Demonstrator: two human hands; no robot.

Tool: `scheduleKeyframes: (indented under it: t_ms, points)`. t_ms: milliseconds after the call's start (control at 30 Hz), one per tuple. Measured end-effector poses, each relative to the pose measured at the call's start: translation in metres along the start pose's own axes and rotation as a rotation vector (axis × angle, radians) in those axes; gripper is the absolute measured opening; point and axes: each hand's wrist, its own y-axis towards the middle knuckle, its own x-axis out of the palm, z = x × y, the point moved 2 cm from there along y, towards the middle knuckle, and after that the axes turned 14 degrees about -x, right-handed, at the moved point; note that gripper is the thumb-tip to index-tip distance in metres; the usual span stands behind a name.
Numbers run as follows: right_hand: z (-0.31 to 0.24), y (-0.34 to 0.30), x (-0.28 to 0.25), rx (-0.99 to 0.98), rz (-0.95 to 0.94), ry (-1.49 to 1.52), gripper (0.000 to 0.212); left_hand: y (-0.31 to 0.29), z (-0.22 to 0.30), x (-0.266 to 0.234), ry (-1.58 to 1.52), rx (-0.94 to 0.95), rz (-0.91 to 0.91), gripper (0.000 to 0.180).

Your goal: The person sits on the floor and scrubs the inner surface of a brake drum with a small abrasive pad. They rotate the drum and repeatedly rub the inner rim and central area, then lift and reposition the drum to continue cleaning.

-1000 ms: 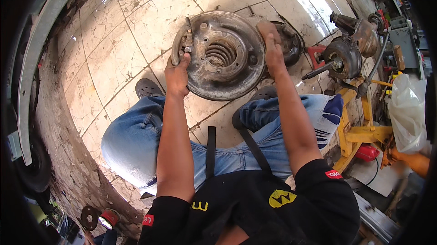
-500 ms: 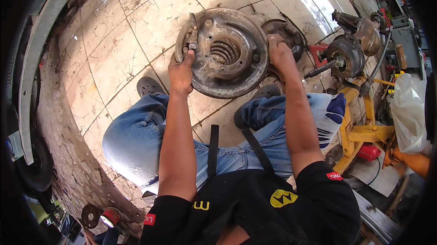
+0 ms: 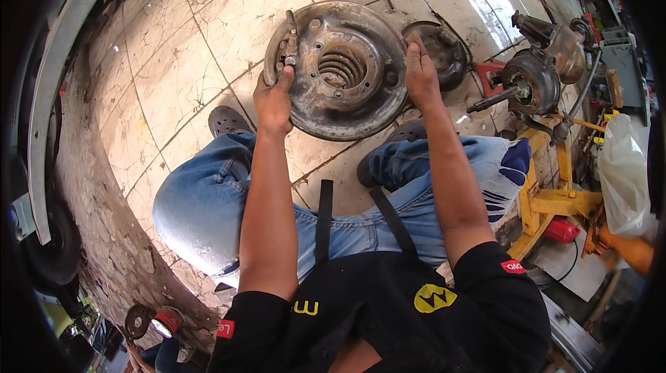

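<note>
A large round brake backing plate (image 3: 326, 109), worn and greasy, is held up in front of me between both hands. My left hand (image 3: 274, 104) grips its left edge, thumb on the near face just below the small wheel cylinder (image 3: 291, 48) mounted there. At the opposite rim, my right hand (image 3: 422, 78) holds the plate's edge, with its fingers pointing up and partly hidden. Through the round centre hole a coil spring (image 3: 340, 68) shows behind the plate. Beyond my right hand, a second, darker backing plate (image 3: 452, 61) lies on the tiles.
To the right, a greasy axle hub assembly (image 3: 531, 85) rests by a yellow stand (image 3: 534, 200). A white plastic bag (image 3: 622, 165) hangs beside it. Cracked tiled floor (image 3: 173, 75) spreads ahead, and a curved metal rail (image 3: 45, 109) runs along the left. Another person's hand (image 3: 137, 359) shows at lower left.
The backing plate has moved slightly up and left in the picture, with both hands still at its rim. My right fingers have straightened upward along the edge.
</note>
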Motion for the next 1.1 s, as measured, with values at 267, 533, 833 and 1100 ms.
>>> scheduleKeyframes:
  t_ms: [267,533,833,1100]
  points:
    - [0.013,0.004,0.002,-0.044,0.046,0.136,0.054,0.013,-0.006,-0.008,0.133,0.017,0.031,0.048]
    - [0.010,-0.005,0.003,0.092,0.040,0.149,0.056,0.008,-0.007,-0.008,0.047,-0.027,0.064,0.040]
    - [0.007,-0.007,0.006,0.261,0.076,0.209,0.057,0.003,-0.002,-0.006,0.015,-0.030,0.081,0.040]
    - [0.007,-0.002,0.012,0.207,0.074,0.195,0.052,-0.002,-0.001,-0.006,0.012,-0.020,0.109,0.037]
